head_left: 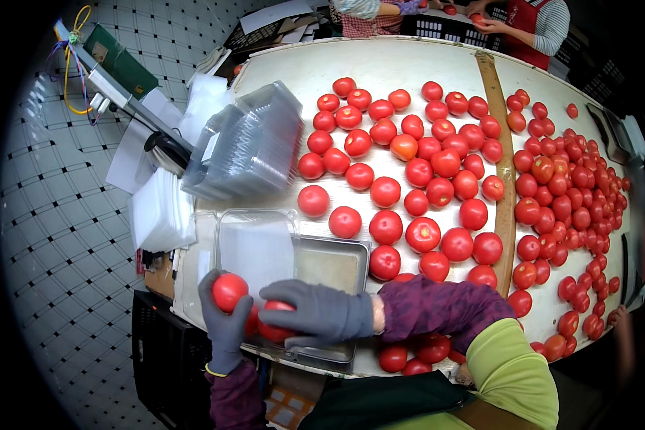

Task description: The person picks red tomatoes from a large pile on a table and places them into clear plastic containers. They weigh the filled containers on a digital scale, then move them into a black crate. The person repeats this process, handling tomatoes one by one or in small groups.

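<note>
My left hand, in a grey glove, is closed around a red tomato at the near left corner of the table. My right hand, gloved the same, reaches in from the right with its fingers over a second tomato. Part of another tomato shows between the hands. Just beyond them lies a clear plastic clamshell box with a white liner in it. The box overlaps a shallow metal tray, whose near side is partly hidden by my right arm.
Loose tomatoes spread to the right, with a denser heap beyond a wooden divider. Stacked clear boxes and a pile of white liners stand at the left. Two people handle tomatoes across the table.
</note>
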`<action>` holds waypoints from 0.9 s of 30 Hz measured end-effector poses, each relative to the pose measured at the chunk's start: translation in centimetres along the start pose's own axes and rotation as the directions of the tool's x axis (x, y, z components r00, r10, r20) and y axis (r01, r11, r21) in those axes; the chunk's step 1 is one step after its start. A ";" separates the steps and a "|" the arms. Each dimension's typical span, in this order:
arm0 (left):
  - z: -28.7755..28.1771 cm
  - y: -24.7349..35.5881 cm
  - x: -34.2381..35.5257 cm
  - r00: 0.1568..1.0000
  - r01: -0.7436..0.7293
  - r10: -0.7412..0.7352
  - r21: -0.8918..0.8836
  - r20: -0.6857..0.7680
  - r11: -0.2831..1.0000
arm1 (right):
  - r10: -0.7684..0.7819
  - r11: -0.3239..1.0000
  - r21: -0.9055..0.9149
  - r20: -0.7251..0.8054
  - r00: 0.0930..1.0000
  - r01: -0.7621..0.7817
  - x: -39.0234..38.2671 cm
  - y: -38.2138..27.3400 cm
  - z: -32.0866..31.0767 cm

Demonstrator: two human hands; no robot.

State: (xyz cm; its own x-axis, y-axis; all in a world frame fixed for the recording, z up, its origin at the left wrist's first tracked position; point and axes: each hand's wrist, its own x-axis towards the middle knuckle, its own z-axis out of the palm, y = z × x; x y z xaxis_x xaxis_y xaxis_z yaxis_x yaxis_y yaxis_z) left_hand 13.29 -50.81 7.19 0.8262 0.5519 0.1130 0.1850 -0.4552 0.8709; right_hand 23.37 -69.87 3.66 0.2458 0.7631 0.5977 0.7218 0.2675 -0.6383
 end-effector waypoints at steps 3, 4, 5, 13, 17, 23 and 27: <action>-0.4 -4.6 -0.1 0.989 -0.148 0.135 0.282 0.065 0.948 | -0.098 0.981 0.166 -0.024 0.995 0.100 0.5 -0.7 0.7; -0.3 -5.6 -0.2 0.979 -0.204 0.187 0.377 0.079 0.904 | -0.054 0.985 0.160 -0.038 0.998 0.059 1.1 -1.3 0.6; -0.1 -5.8 -0.3 0.987 -0.152 0.162 0.299 -0.010 0.942 | 0.014 0.991 0.135 -0.035 0.999 -0.009 1.8 -1.8 0.7; 0.3 -4.0 0.3 0.999 -0.035 0.031 0.319 0.018 0.947 | 0.336 0.930 -0.195 0.109 0.935 -0.311 2.4 -0.2 3.2; 3.0 -2.1 -1.5 0.994 -0.067 0.023 0.439 0.104 0.896 | 0.486 0.857 -0.331 0.263 0.833 -0.395 1.1 -1.3 -1.1; 5.3 0.3 -2.1 0.997 -0.054 0.040 0.228 0.064 0.972 | 0.258 0.878 -0.397 -0.081 0.963 -0.269 -0.8 -0.6 -1.8; 4.3 -0.8 -1.8 0.886 -0.446 0.265 0.548 0.380 0.708 | 0.266 0.845 -0.499 0.075 0.961 -0.195 -1.8 0.8 -2.7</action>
State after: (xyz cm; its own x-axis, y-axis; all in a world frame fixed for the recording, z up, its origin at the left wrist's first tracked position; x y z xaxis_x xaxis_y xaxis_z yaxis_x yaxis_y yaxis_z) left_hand 13.97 -54.45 4.25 0.9834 0.1031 0.1496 0.0535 -0.9512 0.3040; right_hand 25.22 -72.61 3.38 0.3800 0.8487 0.3679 0.8842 -0.2165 -0.4140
